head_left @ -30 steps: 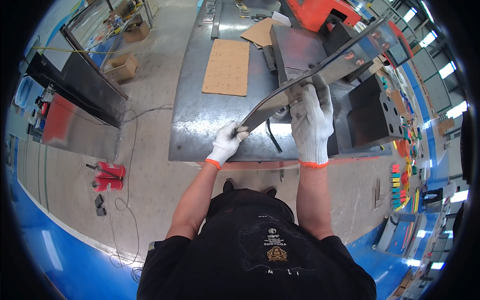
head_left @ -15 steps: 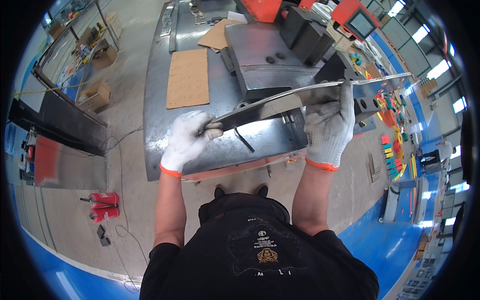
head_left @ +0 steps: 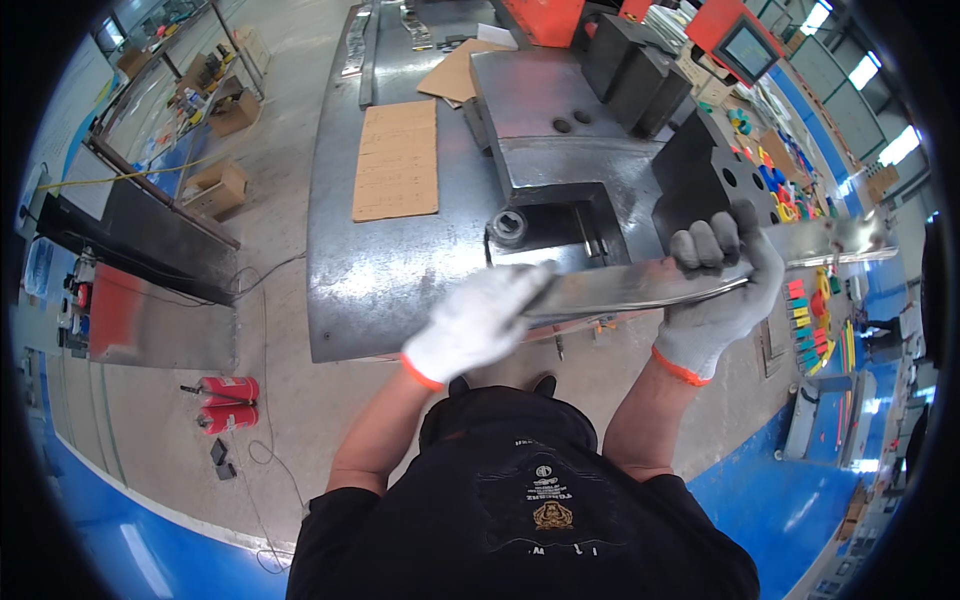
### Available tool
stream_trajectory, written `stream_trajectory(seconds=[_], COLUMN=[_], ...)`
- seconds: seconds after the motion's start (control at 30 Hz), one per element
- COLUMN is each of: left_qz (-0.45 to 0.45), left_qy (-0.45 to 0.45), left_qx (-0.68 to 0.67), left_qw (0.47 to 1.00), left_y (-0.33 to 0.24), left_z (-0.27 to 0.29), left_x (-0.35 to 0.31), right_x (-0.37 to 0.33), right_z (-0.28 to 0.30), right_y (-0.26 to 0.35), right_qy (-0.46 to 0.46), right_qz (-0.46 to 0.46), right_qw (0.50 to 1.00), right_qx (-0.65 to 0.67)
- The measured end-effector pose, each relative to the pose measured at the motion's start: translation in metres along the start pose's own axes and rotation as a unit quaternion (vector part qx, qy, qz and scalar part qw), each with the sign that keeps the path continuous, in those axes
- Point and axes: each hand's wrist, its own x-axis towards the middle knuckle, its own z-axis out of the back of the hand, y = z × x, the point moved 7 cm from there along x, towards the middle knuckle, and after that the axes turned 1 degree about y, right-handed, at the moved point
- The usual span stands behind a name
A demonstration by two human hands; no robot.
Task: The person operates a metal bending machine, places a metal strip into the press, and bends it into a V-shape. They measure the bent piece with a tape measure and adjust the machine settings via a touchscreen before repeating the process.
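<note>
A long, shiny metal bar (head_left: 628,288), flat and slightly bent, stretches sideways in front of me above the table's near edge. My left hand (head_left: 482,318), in a white knit glove with an orange cuff, is closed on its left end and somewhat blurred. Farther right, my right hand (head_left: 728,275) cups the bar from below, its grey-stained fingers curled over the far edge. Beyond the right hand the bar's far end (head_left: 850,240) sticks out, blurred. Just past the bar is a dark steel machine block (head_left: 555,150) with a round socket (head_left: 509,226) beside its recess.
A brown cardboard sheet (head_left: 397,160) lies on the dark metal table (head_left: 335,290). Metal strips (head_left: 357,45) rest at its far left. A red-framed screen (head_left: 748,52) stands far right. Two red fire extinguishers (head_left: 228,403) and loose cables are on the floor at left.
The bar has come nearer to me and moved right, now showing its broad face. My left hand has moved right with its end; the right fingers have curled over the bar.
</note>
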Motion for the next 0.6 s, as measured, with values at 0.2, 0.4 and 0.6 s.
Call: stream_trajectory(seconds=[0.2, 0.4, 0.6], left_qz=[0.151, 0.397, 0.229], left_qy=[-0.12, -0.421, -0.47], left_qx=[-0.301, -0.659, -0.659], left_qw=[0.934, 0.48, 0.54], left_y=[0.002, 0.094, 0.111], left_z=[-0.047, -0.07, -0.018], left_x=[-0.037, -0.13, -0.144], right_x=[-0.048, -0.12, -0.162], right_z=[-0.083, -0.116, -0.123], right_y=[-0.113, -0.26, -0.289], right_qy=[0.27, 0.513, 0.605], right_qz=[0.031, -0.131, 0.054], right_qw=[0.897, 0.581, 0.524], right_qx=[-0.349, -0.618, -0.597])
